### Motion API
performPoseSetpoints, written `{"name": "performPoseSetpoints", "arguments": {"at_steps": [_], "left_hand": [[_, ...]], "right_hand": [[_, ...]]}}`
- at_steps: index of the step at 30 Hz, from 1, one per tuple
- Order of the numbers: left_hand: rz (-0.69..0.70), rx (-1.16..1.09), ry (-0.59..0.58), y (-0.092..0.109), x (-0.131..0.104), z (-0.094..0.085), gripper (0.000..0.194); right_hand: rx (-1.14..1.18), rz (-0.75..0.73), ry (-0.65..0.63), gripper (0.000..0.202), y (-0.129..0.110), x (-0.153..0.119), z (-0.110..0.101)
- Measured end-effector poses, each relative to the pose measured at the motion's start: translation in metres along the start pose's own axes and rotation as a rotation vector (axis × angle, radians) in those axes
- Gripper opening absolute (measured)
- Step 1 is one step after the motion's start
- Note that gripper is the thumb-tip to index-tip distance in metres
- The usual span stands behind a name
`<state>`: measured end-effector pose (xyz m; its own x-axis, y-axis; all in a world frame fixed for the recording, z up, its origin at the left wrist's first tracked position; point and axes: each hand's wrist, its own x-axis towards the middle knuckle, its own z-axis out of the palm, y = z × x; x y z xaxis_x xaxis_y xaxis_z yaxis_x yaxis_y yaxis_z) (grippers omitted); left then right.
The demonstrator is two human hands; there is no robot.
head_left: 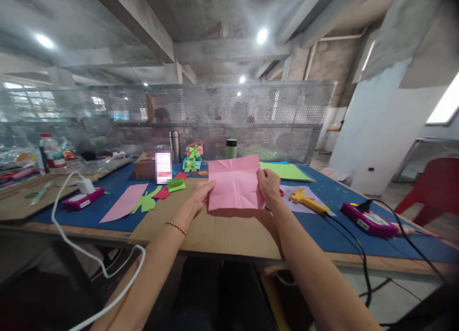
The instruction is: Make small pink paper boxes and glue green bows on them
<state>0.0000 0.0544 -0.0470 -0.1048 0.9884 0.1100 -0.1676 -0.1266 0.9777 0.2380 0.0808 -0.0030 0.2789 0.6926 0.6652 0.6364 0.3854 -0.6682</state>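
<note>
A creased sheet of pink paper point(234, 185) is held up and spread over the cardboard on the table. My left hand point(202, 194) grips its left edge, and my right hand point(268, 182) grips its right edge, both with fingers closed on it. Fold lines cross the sheet. Under it lies a brown cardboard sheet point(215, 233). Left of my left hand are a green cut paper piece point(147, 201), a folded green paper point(177, 184) and another pink paper piece point(124, 203). Close to my right hand rests a yellow glue gun point(309, 200) on pale purple paper point(292, 204).
Purple power strips stand at the left point(84, 198) and right point(369, 219), with a white cable point(59, 216) and black cords. Behind are a cardboard box point(144, 165), a lit phone point(163, 168), a steel flask point(174, 147), a green-bodied bottle point(231, 149) and green paper sheets point(287, 171).
</note>
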Motion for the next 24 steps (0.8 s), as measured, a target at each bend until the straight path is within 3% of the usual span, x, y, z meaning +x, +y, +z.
{"name": "performPoseSetpoints", "arguments": {"at_steps": [3, 6, 11, 16, 24], "left_hand": [[0.014, -0.016, 0.022, -0.004, 0.004, 0.0, 0.03], [0.078, 0.009, 0.115, -0.006, 0.01, -0.005, 0.026], [0.197, 0.068, 0.235, -0.003, 0.013, -0.011, 0.033], [0.203, 0.044, 0.227, 0.001, 0.01, -0.011, 0.029], [0.046, -0.111, 0.128, 0.002, 0.007, -0.011, 0.029]], "right_hand": [[-0.007, 0.008, 0.006, 0.037, -0.001, -0.001, 0.001], [-0.01, 0.002, -0.01, 0.038, -0.001, -0.003, 0.005], [-0.01, -0.005, -0.023, 0.039, 0.0, -0.005, 0.008], [0.014, 0.002, -0.014, 0.038, -0.001, -0.005, 0.007], [0.073, 0.03, -0.026, 0.038, 0.002, -0.002, 0.008]]}}
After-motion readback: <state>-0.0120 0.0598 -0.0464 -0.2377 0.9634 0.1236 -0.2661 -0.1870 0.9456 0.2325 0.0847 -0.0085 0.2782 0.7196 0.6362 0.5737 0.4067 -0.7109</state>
